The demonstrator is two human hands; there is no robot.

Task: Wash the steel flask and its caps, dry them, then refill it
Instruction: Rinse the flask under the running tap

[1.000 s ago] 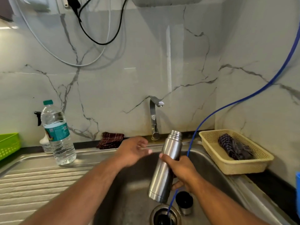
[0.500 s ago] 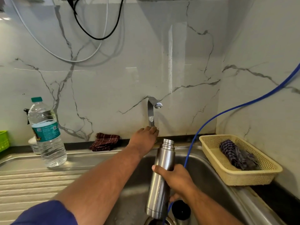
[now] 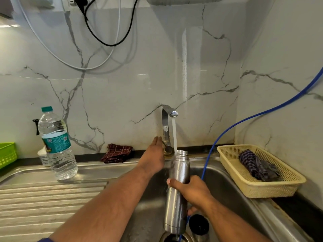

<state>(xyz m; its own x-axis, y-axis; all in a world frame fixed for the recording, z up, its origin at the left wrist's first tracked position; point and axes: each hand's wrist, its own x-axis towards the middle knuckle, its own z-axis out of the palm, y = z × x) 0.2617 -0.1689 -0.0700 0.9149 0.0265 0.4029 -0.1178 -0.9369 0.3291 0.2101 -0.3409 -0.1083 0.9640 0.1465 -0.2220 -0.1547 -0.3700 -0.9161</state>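
Wrapped round the middle of the steel flask (image 3: pixel 175 212), the right grip (image 3: pixel 192 193) holds it nearly upright over the sink (image 3: pixel 227 180), thumb across the front and fingers curled behind. The flask's open mouth sits under the tap (image 3: pixel 165 126), and the running stream (image 3: pixel 174 133) meets its near-left rim. The left grip (image 3: pixel 153 159) is flat, fingers straight, lying beside the tap lever (image 3: pixel 167 147); whether it actually touches the lever is not clear from this angle. A dark cap (image 3: pixel 199 224) stands on the sink floor, just right of the flask's base and near the drain (image 3: pixel 174 239). A blue hose (image 3: pixel 244 119) runs down behind the flask into the drain. On the bench stand a water bottle (image 3: pixel 56 142), a folded maroon cloth (image 3: pixel 117 152) and a cream basket (image 3: pixel 262 189) holding a checked cloth (image 3: pixel 257 165).

Step in hand: probably rinsing the flask, early in the task.

Hazards: droplets already bead the steel wall, so the wet flask may slide through the right grip and drop onto the cap. With the stream at the rim rather than the centre, water may spray outward. The hose, close behind, could snag the flask when it is tipped.
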